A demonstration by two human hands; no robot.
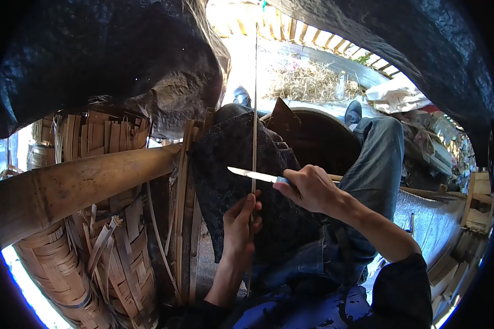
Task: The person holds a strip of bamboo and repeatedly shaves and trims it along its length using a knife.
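Note:
My left hand [239, 227] is closed round a long, thin bamboo strip [255, 118] that stands almost upright in the view, its far end reaching toward the bright opening. In my right hand [313, 189] is a knife [252, 175] with a blue handle. The blade points left and crosses the strip just above my left fingers; whether its edge bites into the strip I cannot tell. Beneath both hands a dark cloth [225, 159] covers my lap and leg. Part of the strip's lower end is hidden behind my left hand.
A thick bamboo pole [93, 178] juts in from the left, above woven bamboo baskets [60, 263]. Dark sheeting [104, 55] hangs overhead. Ahead lie a pile of shavings [307, 79] and a white sack [398, 93]. A dark round container [318, 134] sits between my legs.

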